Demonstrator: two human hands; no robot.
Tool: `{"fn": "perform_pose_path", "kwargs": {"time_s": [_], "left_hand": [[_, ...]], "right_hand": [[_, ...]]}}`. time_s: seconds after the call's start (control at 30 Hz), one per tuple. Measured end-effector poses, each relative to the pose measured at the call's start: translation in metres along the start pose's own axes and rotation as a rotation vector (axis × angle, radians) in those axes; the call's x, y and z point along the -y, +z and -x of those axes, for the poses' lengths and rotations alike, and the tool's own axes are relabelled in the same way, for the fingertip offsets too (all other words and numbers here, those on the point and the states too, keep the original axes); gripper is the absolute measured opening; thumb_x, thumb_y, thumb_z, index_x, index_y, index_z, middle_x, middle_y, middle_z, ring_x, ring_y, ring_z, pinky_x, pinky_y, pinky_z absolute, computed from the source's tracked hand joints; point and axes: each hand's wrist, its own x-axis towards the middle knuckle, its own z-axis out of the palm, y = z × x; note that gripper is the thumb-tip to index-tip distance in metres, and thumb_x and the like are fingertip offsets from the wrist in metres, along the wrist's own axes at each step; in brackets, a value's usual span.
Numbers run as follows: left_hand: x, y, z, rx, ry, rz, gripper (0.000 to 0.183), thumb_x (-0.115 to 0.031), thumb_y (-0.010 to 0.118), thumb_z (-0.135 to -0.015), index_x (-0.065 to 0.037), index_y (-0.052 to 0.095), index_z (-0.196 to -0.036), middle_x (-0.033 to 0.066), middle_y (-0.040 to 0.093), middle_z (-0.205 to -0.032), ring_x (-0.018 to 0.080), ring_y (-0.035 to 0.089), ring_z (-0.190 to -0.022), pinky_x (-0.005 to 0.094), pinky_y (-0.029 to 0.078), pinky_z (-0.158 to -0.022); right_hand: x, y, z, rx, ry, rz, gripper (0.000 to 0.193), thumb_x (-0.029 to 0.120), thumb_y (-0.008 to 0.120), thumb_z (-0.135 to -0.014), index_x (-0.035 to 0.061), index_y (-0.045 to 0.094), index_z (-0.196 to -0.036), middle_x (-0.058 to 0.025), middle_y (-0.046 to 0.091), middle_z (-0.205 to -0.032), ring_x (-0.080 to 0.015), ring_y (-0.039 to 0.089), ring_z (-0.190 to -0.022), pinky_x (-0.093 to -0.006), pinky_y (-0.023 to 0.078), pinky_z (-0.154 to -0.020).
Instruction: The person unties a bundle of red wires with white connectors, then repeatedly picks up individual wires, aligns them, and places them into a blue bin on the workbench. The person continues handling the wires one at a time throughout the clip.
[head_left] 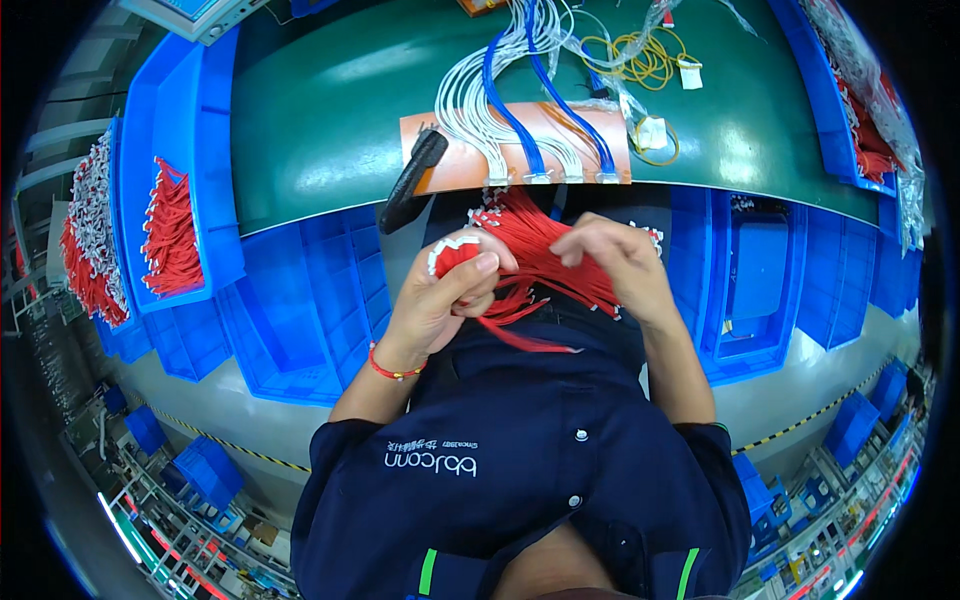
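Head view: left hand clenches red wires; right hand curled, its grip unclear.

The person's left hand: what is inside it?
Inside the left hand is a bunch of red wires, with white ends showing at the top. The curled fingers cover its middle, so the number of wires cannot be told.

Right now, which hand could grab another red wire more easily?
Probably the right hand: it's at the pile of red wires, though blur hides whether it holds one. The left hand grips a red bundle.
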Motion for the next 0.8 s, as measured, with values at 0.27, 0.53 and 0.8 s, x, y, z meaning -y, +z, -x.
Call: {"fn": "perform_pose_path", "kwargs": {"time_s": [0.27,0.53,0.8], "left_hand": [[0.015,-0.018,0.002,-0.248,0.048,0.032,0.024,-0.016,0.050,-0.105,0.002,0.062,-0.116,-0.0092,0.031,-0.059,0.0008,0.024,-0.048,0.0223,0.018,-0.045],[0.022,0.002,-0.008,-0.273,0.111,-0.097,0.043,-0.019,0.051,-0.105,0.004,0.051,-0.141,-0.0095,0.036,-0.067,-0.0005,0.026,-0.053,0.0191,0.021,-0.047],[0.020,0.016,-0.031,-0.218,0.235,-0.142,0.031,-0.022,0.045,-0.105,0.001,0.065,-0.108,0.0015,0.054,-0.068,0.0041,0.034,-0.048,0.0215,0.025,-0.047]], "right_hand": [[-0.035,0.028,-0.031,-0.104,-0.332,0.849,0.017,0.014,0.074,-0.084,0.0047,0.066,-0.096,-0.0104,0.062,-0.089,-0.0305,0.060,-0.087,-0.0400,0.047,-0.081],[-0.014,0.029,-0.018,-0.057,-0.077,0.097,0.011,0.011,0.067,-0.095,0.0012,0.063,-0.098,-0.0042,0.067,-0.085,-0.0106,0.062,-0.075,-0.0274,0.049,-0.067],[0.012,0.021,-0.006,0.131,0.049,0.157,0.016,0.011,0.064,-0.098,0.0007,0.057,-0.109,0.0005,0.058,-0.076,-0.0047,0.053,-0.068,-0.0231,0.044,-0.062]]}}
